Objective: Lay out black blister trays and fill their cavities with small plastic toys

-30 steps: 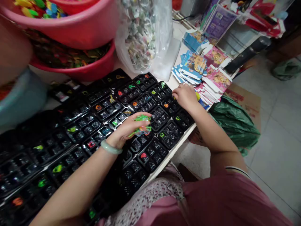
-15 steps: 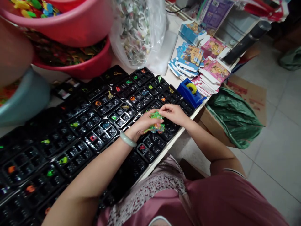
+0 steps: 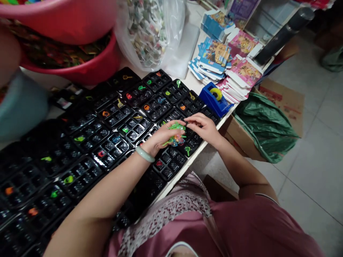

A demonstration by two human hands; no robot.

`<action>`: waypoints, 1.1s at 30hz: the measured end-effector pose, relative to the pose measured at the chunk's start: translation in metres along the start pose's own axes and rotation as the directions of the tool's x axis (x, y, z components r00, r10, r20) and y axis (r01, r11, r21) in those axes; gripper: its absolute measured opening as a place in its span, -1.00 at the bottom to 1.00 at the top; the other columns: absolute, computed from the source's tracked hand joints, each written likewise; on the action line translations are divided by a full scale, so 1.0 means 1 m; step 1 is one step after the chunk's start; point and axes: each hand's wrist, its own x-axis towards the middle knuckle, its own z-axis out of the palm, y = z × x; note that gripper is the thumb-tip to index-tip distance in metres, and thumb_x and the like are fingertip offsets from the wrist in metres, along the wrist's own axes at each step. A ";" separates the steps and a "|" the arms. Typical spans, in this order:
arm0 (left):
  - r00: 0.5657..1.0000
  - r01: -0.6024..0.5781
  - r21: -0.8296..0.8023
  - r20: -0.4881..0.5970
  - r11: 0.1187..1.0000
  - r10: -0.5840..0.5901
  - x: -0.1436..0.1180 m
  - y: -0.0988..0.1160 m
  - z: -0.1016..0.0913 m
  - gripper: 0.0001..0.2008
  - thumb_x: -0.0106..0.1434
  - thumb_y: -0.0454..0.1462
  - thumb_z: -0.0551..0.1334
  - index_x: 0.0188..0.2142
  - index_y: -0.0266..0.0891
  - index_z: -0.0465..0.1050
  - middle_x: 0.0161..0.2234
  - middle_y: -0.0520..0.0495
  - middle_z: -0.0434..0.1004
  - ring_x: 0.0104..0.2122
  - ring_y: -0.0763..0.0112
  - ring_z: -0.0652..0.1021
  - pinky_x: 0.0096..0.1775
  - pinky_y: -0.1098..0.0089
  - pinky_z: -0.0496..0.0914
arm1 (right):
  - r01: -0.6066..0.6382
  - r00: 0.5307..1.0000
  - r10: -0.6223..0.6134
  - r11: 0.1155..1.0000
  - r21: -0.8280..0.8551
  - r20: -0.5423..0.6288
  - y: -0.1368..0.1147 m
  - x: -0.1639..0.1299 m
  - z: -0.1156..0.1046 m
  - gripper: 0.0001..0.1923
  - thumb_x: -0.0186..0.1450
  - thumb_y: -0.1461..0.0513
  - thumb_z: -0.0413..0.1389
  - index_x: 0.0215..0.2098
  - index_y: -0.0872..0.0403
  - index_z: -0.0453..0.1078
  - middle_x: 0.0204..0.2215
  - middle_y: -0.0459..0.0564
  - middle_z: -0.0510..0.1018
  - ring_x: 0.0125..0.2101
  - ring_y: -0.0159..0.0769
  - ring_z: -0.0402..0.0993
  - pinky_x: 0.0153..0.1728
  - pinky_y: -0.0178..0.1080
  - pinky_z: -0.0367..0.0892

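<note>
Dim indoor light, seemingly from above; white glare along rims of glossy black trays (image 3: 138, 127), lower-left ones lost in near-black shadow; pale sheen on clear plastic bag (image 3: 175, 39); tiled floor (image 3: 316, 160) paler, top-right corner dark; pink basin (image 3: 66, 25) soft, stretched near edge; detail mushy on small toys (image 3: 177, 138) in left hand (image 3: 164, 136)

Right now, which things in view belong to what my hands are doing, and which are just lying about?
Apparently in use:
Small plastic pieces, in your left hand
Black compartment trays, beneath that and your right hand

Seemingly just lying about:
Blue tape dispenser
Blue printed cartons
Pink printed cartons
Green plastic bag
</note>
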 end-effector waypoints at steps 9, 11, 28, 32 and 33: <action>0.997 0.039 0.089 0.068 0.995 -0.045 -0.001 -0.002 0.011 -0.54 -0.04 -0.35 0.44 -0.11 -0.29 0.44 -0.51 0.03 0.49 -0.61 0.52 0.51 -0.65 0.59 0.18 | 0.083 0.973 -0.043 0.982 -0.171 0.227 -0.022 0.018 0.015 -0.84 0.29 0.25 0.15 -0.22 -0.03 0.58 -0.35 -0.07 0.49 -0.31 -0.35 0.40 -0.26 -0.28 0.27; 0.994 0.069 0.065 0.080 0.995 -0.074 -0.002 -0.001 0.009 -0.54 -0.06 -0.32 0.45 -0.15 -0.30 0.42 -0.50 0.02 0.50 -0.62 0.51 0.51 -0.69 0.60 0.12 | 0.017 0.982 -0.009 0.999 -0.043 0.187 -0.014 0.018 0.014 -0.87 0.28 0.23 0.15 -0.27 0.01 0.56 -0.36 -0.08 0.53 -0.34 -0.36 0.43 -0.27 -0.28 0.30; 0.977 -0.144 -0.146 -0.181 0.979 0.116 -0.052 0.007 -0.043 -0.59 0.00 -0.34 0.42 -0.13 -0.23 0.43 -0.42 0.01 0.50 -0.51 0.52 0.52 -0.53 0.57 0.37 | 0.046 0.998 -0.011 0.787 -0.615 0.060 0.020 0.003 -0.028 -0.76 0.36 0.22 0.04 -0.12 0.05 0.53 -0.13 0.13 0.52 -0.08 -0.07 0.40 -0.06 -0.07 0.28; 0.971 -0.159 -0.164 -0.206 0.974 0.124 -0.066 -0.001 -0.057 -0.57 -0.01 -0.33 0.42 -0.12 -0.21 0.42 -0.41 -0.01 0.51 -0.52 0.52 0.51 -0.53 0.56 0.37 | 0.357 0.865 -0.104 0.815 -0.457 0.491 0.002 -0.006 0.005 -0.84 0.35 0.19 0.10 -0.17 -0.03 0.53 -0.21 0.02 0.51 -0.16 -0.18 0.40 -0.14 -0.16 0.29; 0.969 -0.167 -0.171 -0.209 0.971 0.130 -0.068 -0.003 -0.059 -0.57 -0.01 -0.33 0.42 -0.12 -0.20 0.42 -0.41 -0.02 0.51 -0.51 0.52 0.51 -0.53 0.56 0.37 | 0.373 0.852 -0.094 0.799 -0.471 0.515 0.000 -0.007 0.012 -0.84 0.34 0.18 0.12 -0.16 -0.02 0.52 -0.21 0.03 0.51 -0.18 -0.18 0.39 -0.15 -0.17 0.29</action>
